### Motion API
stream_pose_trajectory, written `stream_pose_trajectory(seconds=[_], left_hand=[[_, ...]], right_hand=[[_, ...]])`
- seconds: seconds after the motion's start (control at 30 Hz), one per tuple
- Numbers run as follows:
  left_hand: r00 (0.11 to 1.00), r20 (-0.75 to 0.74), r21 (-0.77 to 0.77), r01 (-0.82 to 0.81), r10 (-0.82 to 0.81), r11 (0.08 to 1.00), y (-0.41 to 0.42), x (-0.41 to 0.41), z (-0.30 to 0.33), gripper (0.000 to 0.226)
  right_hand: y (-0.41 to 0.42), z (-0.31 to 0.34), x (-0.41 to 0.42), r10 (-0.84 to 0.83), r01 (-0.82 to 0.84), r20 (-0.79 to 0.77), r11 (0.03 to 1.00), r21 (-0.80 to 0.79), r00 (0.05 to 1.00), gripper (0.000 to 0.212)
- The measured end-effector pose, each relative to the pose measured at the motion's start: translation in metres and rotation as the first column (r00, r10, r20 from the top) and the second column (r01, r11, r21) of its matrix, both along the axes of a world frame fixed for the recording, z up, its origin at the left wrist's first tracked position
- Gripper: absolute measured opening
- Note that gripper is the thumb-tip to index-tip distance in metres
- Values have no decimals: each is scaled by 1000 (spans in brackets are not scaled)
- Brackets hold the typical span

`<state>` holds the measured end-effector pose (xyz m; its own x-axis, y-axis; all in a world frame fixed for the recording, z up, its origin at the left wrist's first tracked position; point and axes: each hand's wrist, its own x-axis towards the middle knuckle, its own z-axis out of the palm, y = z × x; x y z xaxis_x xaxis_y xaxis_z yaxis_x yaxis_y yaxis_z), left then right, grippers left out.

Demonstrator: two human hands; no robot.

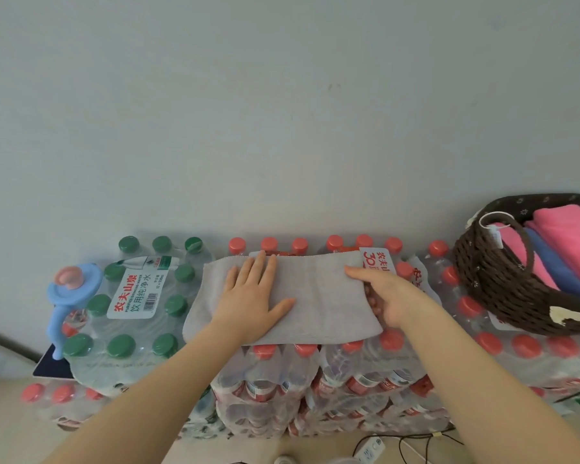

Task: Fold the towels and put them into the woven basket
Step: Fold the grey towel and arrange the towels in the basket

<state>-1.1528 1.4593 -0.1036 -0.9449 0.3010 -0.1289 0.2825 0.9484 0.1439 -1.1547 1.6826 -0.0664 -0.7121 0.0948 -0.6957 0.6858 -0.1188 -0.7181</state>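
A grey towel (318,293) lies folded into a wide strip on top of shrink-wrapped packs of water bottles. My left hand (253,296) presses flat on its left half with straight fingers. My right hand (387,296) grips the towel's right edge, thumb on top and fingers curled under. The dark brown woven basket (503,296) stands at the right on the bottle packs, holding folded pink towels (573,236) and a blue towel (559,266).
Red-capped bottle packs (335,373) are stacked against the grey wall, with a green-capped pack (131,313) at left. A blue plastic pump (69,289) sits at the far left. A power strip (370,450) and cables lie on the floor below.
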Motion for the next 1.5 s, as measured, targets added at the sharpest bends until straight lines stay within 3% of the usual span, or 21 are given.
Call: stream_pose_trajectory(seconds=[0.13,0.27,0.33,0.4,0.5,0.57,0.67,0.77,0.87,0.93,1.0,1.07,1.13,1.2,1.3,1.37,1.5], left_hand=[[998,-17,36,57,-57,998,9,-1,1,103],[985,18,86,170,-172,982,26,1,5,94],[978,54,38,199,-201,979,36,4,3,92],[982,89,-24,170,-167,985,42,5,1,88],[989,132,-54,68,-60,996,46,6,3,99],[986,167,-80,40,-26,996,47,4,6,107],[964,260,-86,71,-46,994,46,-1,12,109],[943,308,202,63,-124,977,37,-10,19,83],[965,191,637,17,-179,771,14,-18,27,50],[978,178,759,-66,-109,648,-4,-19,31,31],[937,348,840,-299,-27,453,-19,-20,35,31],[840,543,804,-525,17,279,-30,-21,35,42],[812,580,747,-560,61,357,-41,-24,31,49],[825,560,736,-536,74,414,-45,-24,30,40],[880,467,716,-433,86,547,-44,-26,31,22],[901,425,692,-382,81,613,-44,-27,28,16],[919,361,709,-379,155,595,-43,-31,27,21]], right_hand=[[9,11,1,21,-28,-68,993,-114,997,11],[31,16,-9,55,2,-261,977,213,964,10],[47,14,-13,179,-10,-312,880,476,933,12],[59,7,-15,346,-84,-241,709,701,907,20],[57,4,-13,465,-157,-136,538,828,875,26],[47,16,-14,445,-116,-185,566,816,876,27],[21,49,-11,427,-114,-320,732,672,846,22],[-15,73,-5,513,-178,-360,732,658,780,20],[-58,75,0,633,-256,-318,646,719,706,15],[-86,66,0,694,-313,-248,575,755,676,11],[-111,57,0,718,-344,-207,540,768,664,19],[-133,51,0,729,-384,-189,540,749,657,24],[-149,45,2,759,-443,-193,544,712,621,20],[-155,40,3,789,-489,-173,520,700,590,28],[-147,32,6,699,-448,-186,614,650,690,35],[-131,26,7,603,-333,-215,664,670,769,33],[-97,11,12,542,-102,-188,460,882,819,33]])
